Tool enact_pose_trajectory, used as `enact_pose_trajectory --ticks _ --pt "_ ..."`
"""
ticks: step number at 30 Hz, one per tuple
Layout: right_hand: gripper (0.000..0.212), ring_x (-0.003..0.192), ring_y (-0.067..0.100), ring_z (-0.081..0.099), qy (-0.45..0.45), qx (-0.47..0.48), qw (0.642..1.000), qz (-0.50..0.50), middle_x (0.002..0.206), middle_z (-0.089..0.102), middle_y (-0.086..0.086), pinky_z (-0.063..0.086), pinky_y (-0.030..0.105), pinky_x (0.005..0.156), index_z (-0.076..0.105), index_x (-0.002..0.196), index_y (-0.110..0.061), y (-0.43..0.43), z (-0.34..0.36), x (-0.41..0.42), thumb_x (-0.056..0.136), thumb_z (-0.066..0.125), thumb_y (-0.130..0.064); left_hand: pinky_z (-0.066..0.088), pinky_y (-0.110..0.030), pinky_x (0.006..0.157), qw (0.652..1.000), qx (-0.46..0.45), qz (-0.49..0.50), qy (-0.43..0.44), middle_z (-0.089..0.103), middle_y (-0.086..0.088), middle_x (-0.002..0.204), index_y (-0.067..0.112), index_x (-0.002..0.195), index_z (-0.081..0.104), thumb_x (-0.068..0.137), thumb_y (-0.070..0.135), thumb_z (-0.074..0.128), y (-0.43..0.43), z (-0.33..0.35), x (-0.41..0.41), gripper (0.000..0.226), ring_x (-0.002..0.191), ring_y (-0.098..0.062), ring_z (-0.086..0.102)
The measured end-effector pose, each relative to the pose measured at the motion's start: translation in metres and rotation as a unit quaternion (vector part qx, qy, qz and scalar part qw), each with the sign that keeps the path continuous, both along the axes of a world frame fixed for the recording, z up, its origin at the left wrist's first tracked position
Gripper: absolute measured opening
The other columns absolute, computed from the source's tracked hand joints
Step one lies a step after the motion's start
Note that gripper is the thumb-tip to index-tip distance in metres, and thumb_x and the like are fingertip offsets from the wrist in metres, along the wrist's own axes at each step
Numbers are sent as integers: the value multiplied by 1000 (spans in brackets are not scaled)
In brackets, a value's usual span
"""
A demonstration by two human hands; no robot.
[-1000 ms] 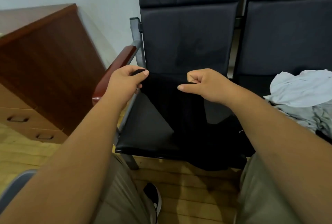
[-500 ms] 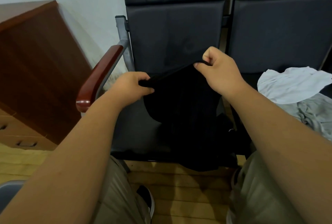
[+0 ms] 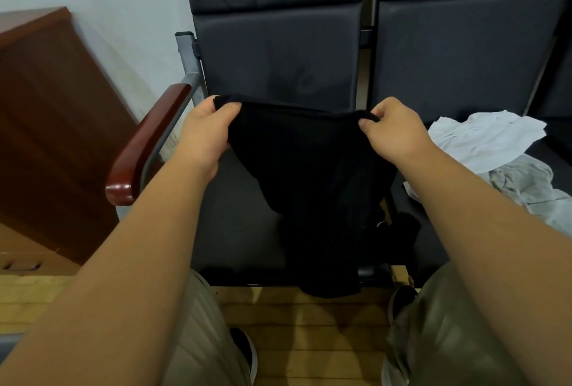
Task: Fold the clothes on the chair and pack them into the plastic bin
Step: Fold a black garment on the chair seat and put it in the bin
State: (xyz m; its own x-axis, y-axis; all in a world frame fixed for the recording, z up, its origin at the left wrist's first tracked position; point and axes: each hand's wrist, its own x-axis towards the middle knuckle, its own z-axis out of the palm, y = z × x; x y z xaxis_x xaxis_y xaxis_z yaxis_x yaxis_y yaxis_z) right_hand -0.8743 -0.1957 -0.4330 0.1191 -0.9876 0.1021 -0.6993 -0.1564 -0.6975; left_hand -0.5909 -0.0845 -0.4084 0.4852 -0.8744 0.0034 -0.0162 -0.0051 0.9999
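- The left hand (image 3: 204, 131) and the right hand (image 3: 393, 131) each pinch a top corner of a black garment (image 3: 309, 169). The fingers (image 3: 230, 108) are curled round the cloth, thumbs on the near side.
- The garment's top edge runs nearly level between the hands, raised above the chair seat (image 3: 235, 230) and in front of the backrest (image 3: 278, 54).
- Its lower part hangs down onto the seat and spills over the front edge towards the wooden floor (image 3: 309, 323).
- Left of the hanging cloth there is bare seat as far as the red-brown armrest (image 3: 145, 144), which lies close beside the left forearm.
- To the right, a pile of pale clothes (image 3: 486, 138) lies on the neighbouring seat (image 3: 551, 153), near the right forearm, white pieces on top of grey ones.
- A wooden cabinet (image 3: 55, 122) stands left of the armrest, cut off by the picture's edge.
- The fingertips behind the cloth are hidden.
- Black cloth on a dark seat blurs the folds, so I cannot tell what kind of garment it is or where its lower edges lie.
- The pile's right side runs out of view.
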Motion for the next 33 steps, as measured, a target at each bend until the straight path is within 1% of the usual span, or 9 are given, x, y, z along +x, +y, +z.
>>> enact_pose_trajectory --ticks 6,11,15,18,21,24,27,30,33 --pt "18 84 12 70 -16 55 994 98 91 75 -5 51 29 69 75 96 -29 7 2 -9 101 66 -44 64 -36 89 998 -3 56 33 81 6 101 24 109 78 100 36 69 -8 4 -14 17 95 -14 79" --pt "13 87 8 71 -52 56 989 124 91 76 -10 49 24 71 77 95 -33 13 0 -9 99 71 -43 55 -40 104 994 51 98 27 77 12 111 32 94 75 86 62 74 -13 -2 -11 30 110 -14 72" --pt "10 86 8 72 -59 77 985 142 90 77 -11 50 24 72 78 95 -33 19 1 -10 97 73 -42 60 -48 98 995 66 79 16 78 1 111 20 107 75 94 50 69 -19 -6 -11 33 107 -21 74" --pt "7 94 16 74 -85 88 980 157 96 79 -9 58 29 82 78 98 -33 22 2 -9 98 73 -39 60 -56 97 997 61 5 -41 76 -10 96 10 94 72 101 35 66 -22 -11 -20 26 96 -27 75" --pt "7 96 20 75 -105 94 976 165 99 79 -11 61 35 87 78 99 -35 23 3 -6 99 72 -32 63 -46 94 995 35 -58 -73 80 -6 98 13 100 79 104 26 66 -19 -14 -35 19 95 -23 77" --pt "6 86 8 71 -69 90 979 169 101 77 -12 51 22 73 76 102 -36 24 3 -5 97 73 -33 63 -29 85 990 0 -76 -118 82 -2 100 19 108 82 103 25 68 -15 -10 -44 16 96 -15 78" --pt "38 111 4 63 23 76 977 197 121 65 -16 49 27 94 69 121 -43 23 -4 -3 87 79 -57 59 -24 76 981 -8 -125 -146 80 -6 95 12 108 78 101 26 71 -14 -7 -51 17 85 -12 76" --pt "57 120 2 64 -94 142 957 237 130 67 -18 50 34 107 65 131 -48 30 -4 5 79 84 -64 60 -31 75 970 11 -170 -172 78 -4 87 16 103 73 97 30 77 -18 -10 -59 16 79 -13 73" --pt "34 108 4 73 -176 158 936 261 115 78 -11 55 29 98 74 122 -32 38 0 13 91 82 -44 59 -34 72 969 15 -188 -163 78 -3 87 21 95 72 94 33 80 -21 -16 -62 13 77 -14 73"
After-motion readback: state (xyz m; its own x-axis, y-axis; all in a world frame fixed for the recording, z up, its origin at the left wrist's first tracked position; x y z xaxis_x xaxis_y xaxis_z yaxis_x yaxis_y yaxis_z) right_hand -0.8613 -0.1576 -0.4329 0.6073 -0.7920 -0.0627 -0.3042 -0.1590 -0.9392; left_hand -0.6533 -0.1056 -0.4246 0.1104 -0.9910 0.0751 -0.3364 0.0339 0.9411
